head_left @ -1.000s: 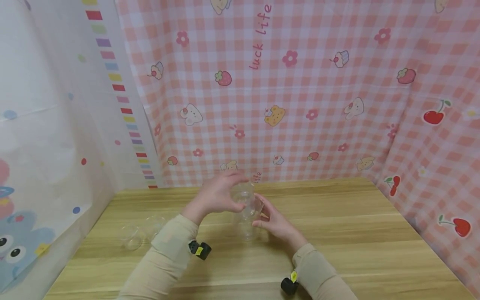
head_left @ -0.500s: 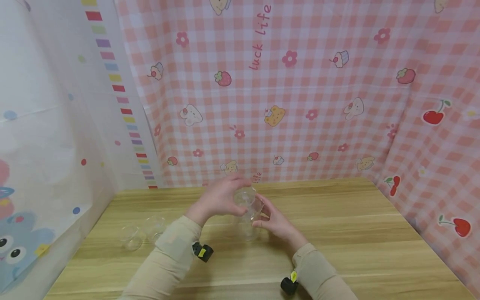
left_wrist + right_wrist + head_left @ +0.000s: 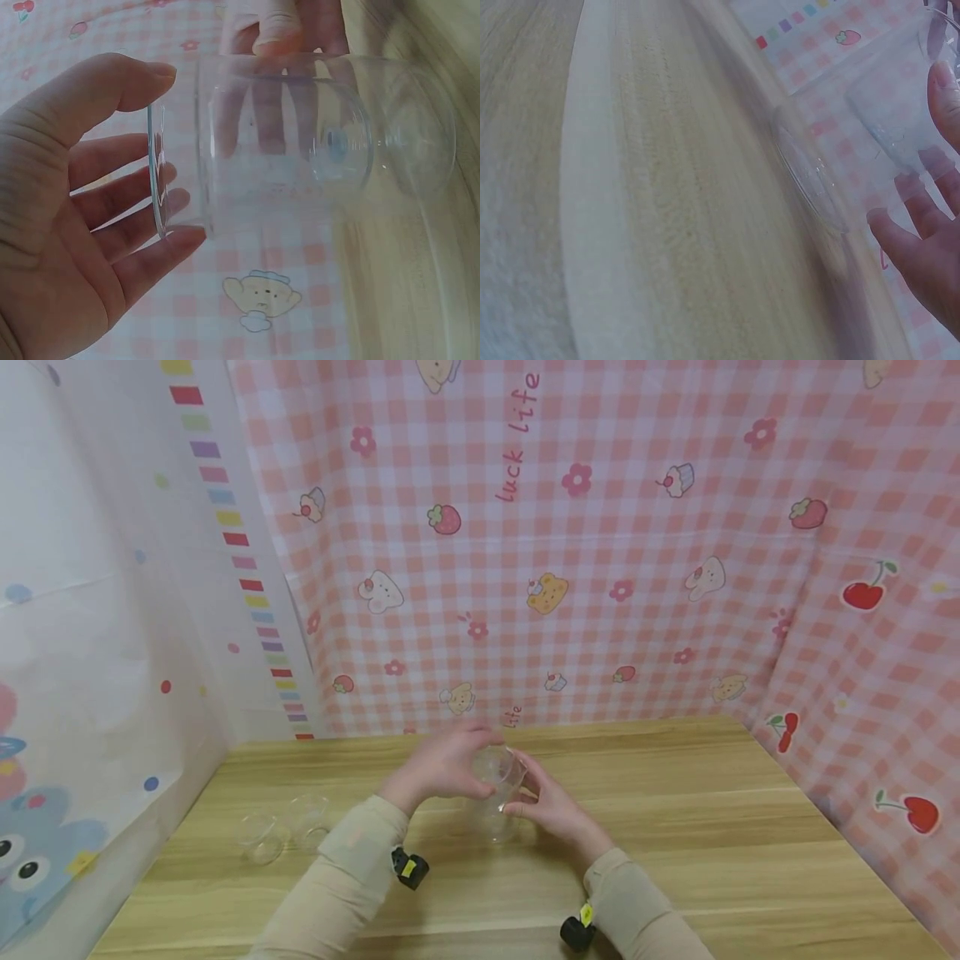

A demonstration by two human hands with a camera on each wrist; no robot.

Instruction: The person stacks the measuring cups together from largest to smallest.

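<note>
A clear cup stands upright on the wooden table, and my right hand holds it round its upper side. Inside it sits a second clear cup, part of the way down, its rim above the outer one. My left hand grips this inner cup near the rim, thumb on one side and fingers on the other. In the left wrist view, the inner cup's bottom shows through the outer wall, above the outer base. Right-hand fingers lie along the outer cup in the right wrist view.
Two more clear cups stand at the left of the table, one nearer the left edge and the other beside my left sleeve. A pink checked cloth hangs behind the table's back edge.
My left hand has come down and slightly right, lowering the inner cup further into the outer one. The right hand and the outer cup have stayed in place.
</note>
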